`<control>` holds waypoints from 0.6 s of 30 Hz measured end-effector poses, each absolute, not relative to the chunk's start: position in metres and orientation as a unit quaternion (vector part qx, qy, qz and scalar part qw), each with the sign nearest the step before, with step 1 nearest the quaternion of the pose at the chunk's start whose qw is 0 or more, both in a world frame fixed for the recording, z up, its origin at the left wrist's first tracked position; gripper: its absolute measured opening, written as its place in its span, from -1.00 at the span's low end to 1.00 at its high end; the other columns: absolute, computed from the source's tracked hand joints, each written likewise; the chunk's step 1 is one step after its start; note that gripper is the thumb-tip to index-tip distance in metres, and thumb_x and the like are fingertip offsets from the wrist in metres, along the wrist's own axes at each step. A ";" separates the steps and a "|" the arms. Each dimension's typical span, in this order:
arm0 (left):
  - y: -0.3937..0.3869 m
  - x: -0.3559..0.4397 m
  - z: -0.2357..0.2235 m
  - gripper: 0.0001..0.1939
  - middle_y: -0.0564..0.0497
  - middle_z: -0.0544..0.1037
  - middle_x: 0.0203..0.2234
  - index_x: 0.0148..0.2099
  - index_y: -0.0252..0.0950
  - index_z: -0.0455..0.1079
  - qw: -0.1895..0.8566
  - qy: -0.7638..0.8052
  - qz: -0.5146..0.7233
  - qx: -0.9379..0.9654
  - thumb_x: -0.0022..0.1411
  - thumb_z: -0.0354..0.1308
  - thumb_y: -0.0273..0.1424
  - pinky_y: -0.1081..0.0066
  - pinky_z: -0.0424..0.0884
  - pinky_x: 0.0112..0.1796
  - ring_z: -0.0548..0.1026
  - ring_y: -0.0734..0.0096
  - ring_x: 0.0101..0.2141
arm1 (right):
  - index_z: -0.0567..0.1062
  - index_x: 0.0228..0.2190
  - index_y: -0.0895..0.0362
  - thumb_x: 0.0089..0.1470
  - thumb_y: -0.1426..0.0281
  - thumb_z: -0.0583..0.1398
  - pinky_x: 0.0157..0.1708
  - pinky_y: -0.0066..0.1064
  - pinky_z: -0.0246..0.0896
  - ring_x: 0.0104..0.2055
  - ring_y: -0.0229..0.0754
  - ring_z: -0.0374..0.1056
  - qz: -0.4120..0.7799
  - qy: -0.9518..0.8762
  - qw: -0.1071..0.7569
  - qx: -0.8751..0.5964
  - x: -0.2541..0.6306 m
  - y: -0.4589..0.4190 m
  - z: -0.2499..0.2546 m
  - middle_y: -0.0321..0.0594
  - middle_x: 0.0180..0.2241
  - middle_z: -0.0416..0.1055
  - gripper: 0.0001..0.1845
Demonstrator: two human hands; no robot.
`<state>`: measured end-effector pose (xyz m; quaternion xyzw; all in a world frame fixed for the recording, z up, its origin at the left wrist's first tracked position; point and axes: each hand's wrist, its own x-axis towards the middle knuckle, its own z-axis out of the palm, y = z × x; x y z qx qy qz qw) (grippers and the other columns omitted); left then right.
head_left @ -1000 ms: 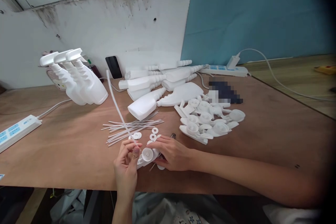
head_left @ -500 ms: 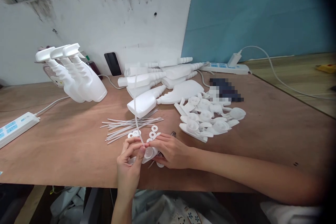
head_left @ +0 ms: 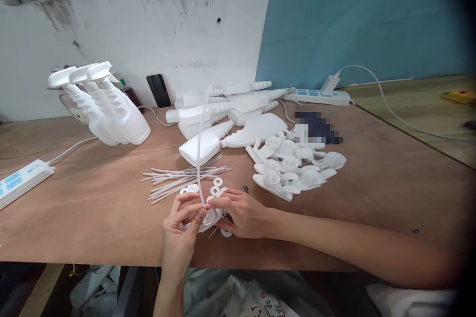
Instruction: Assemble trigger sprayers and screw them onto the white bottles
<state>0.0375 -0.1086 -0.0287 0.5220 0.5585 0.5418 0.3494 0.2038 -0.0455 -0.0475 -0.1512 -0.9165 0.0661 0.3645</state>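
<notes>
Between thumb and fingers my left hand [head_left: 183,220] pinches the lower end of a thin white plastic tube [head_left: 200,151], which stands up from the fingertips with a slight bend. My right hand [head_left: 241,214] is closed around a white spray trigger head [head_left: 209,216], its round cap opening facing up. The tube's lower end meets that opening; whether it sits inside is hidden by my fingers. Several flat white washers [head_left: 214,191] lie just beyond my hands. Behind them is a loose pile of white tubes [head_left: 174,185].
To the right lies a heap of spray trigger heads [head_left: 293,171]. White bottles [head_left: 256,130] lie at the back, and fitted spray bottles [head_left: 128,119] stand at left. A phone [head_left: 159,91] leans on the wall. Power strips [head_left: 26,182] sit left and back right [head_left: 336,98].
My left hand has moved slightly right, bringing the tube's lower end over the trigger head's opening. The tube has swung from leaning left to nearly upright. My right hand has barely moved.
</notes>
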 end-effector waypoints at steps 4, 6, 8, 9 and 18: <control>-0.107 0.035 -0.028 -0.83 -0.08 0.39 -0.19 -0.35 -0.21 0.56 0.327 0.563 0.534 0.540 0.08 0.23 -0.24 0.44 0.35 -0.16 0.36 0.24 -0.08 | 0.16 -0.08 0.20 0.08 0.43 0.09 -0.32 -0.37 0.22 -0.39 -0.19 0.32 0.072 -0.912 0.375 -0.150 0.203 -0.046 -0.046 -0.14 -0.34 0.45 -0.65; -0.106 0.033 -0.027 -0.83 -0.08 0.39 -0.20 -0.35 -0.21 0.56 0.320 0.568 0.516 0.556 0.08 0.22 -0.25 0.41 0.33 -0.14 0.36 0.23 -0.09 | 0.16 -0.07 0.20 0.10 0.43 0.09 -0.32 -0.37 0.22 -0.40 -0.19 0.32 0.074 -0.913 0.373 -0.150 0.203 -0.045 -0.046 -0.14 -0.34 0.45 -0.65; -0.106 0.031 -0.026 -0.82 -0.09 0.40 -0.20 -0.35 -0.21 0.55 0.316 0.571 0.497 0.573 0.10 0.21 -0.24 0.37 0.32 -0.12 0.35 0.21 -0.09 | 0.15 -0.06 0.20 0.11 0.42 0.08 -0.32 -0.36 0.22 -0.40 -0.18 0.31 0.069 -0.914 0.372 -0.149 0.203 -0.045 -0.046 -0.14 -0.34 0.45 -0.65; -0.106 0.030 -0.026 -0.82 -0.09 0.40 -0.20 -0.35 -0.21 0.55 0.315 0.570 0.489 0.581 0.10 0.20 -0.24 0.35 0.31 -0.12 0.35 0.20 -0.08 | 0.14 -0.06 0.20 0.11 0.42 0.07 -0.32 -0.36 0.21 -0.40 -0.18 0.31 0.065 -0.914 0.373 -0.148 0.204 -0.045 -0.046 -0.15 -0.35 0.44 -0.65; -0.101 0.021 -0.006 -0.95 0.01 0.44 -0.24 -0.38 -0.17 0.47 0.193 0.532 0.404 0.718 0.12 0.18 -0.40 0.29 0.24 -0.12 0.38 0.26 -0.16 | 0.16 -0.08 0.20 0.13 0.41 0.09 -0.33 -0.37 0.22 -0.41 -0.20 0.32 0.059 -0.914 0.374 -0.146 0.203 -0.046 -0.046 -0.18 -0.40 0.44 -0.68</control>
